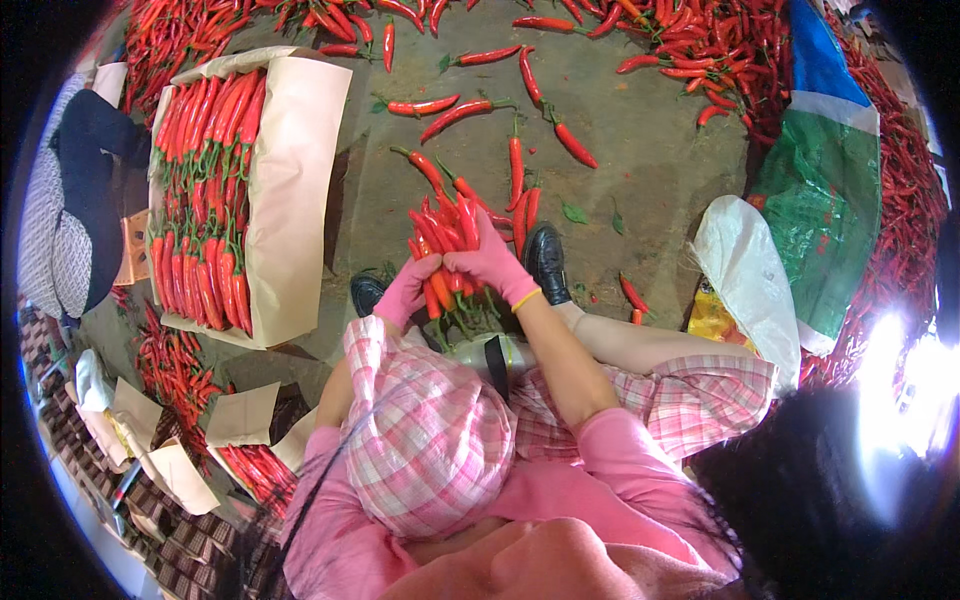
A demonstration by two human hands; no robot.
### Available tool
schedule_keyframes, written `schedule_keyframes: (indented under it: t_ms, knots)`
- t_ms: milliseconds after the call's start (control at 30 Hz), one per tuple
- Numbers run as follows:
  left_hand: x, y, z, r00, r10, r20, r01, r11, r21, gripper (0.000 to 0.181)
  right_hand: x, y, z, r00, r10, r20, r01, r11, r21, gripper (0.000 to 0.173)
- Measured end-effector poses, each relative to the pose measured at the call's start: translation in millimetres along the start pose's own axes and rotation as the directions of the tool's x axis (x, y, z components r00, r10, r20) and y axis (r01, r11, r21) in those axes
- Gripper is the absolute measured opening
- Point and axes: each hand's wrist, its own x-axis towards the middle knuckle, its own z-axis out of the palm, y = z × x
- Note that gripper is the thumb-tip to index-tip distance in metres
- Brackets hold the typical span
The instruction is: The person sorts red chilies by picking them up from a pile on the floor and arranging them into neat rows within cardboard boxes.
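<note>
Both my hands wear pink gloves and hold one bunch of red chili peppers [442,232] between them, above the floor by my black shoes. My left hand [409,288] grips the bunch's left side. On its right side my right hand [495,259] is closed around the peppers, and the two thumbs almost meet on top. Green stems hang from the bunch towards my body. Loose red chili peppers [516,169] lie on the floor just beyond. To the left stands a paper-lined box [296,202] packed with rows of chili peppers, their stems turned inward.
Large heaps of red chili peppers [705,37] lie at the far right and far left. A green and blue woven sack [821,180] and a white sack [746,262] are at my right. Behind the box, a person [90,195] in dark clothing sits. More open cartons [244,416] stand at lower left.
</note>
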Motion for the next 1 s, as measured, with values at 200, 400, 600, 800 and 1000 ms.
schedule_keyframes:
  t_ms: [200, 400, 600, 800, 1000]
  knots:
    - [-1.7, 40.4, 24.3, 0.989, -0.065, -0.137, 0.135, 0.790, 0.599, 0.078, -42.6, 22.6, 23.4, 0.993, 0.042, -0.107, 0.009, 0.901, 0.434, 0.074]
    - [104.3, 75.7, 38.6, 0.988, -0.142, -0.063, 0.035, -0.195, 0.980, 0.082, -20.4, 47.9, 12.1, 0.974, 0.108, -0.199, 0.080, 0.655, 0.752, 0.052]
    - [104.4, 81.8, 73.9, 0.930, -0.258, -0.262, 0.133, -0.429, 0.893, 0.088, -20.5, 58.7, 9.7, 0.945, 0.051, -0.323, 0.195, 0.706, 0.681, 0.049]
    - [73.1, 47.9, 14.1, 0.991, -0.095, -0.094, 0.134, 0.696, 0.705, 0.098, -24.0, 45.6, -20.3, 0.978, 0.014, -0.206, 0.106, 0.823, 0.558, 0.060]
    - [43.5, 37.7, 41.2, 1.000, 0.016, 0.000, -0.016, 0.963, 0.268, 0.083, -14.4, -10.3, -33.8, 0.995, 0.082, -0.049, -0.054, 0.908, 0.416, 0.058]
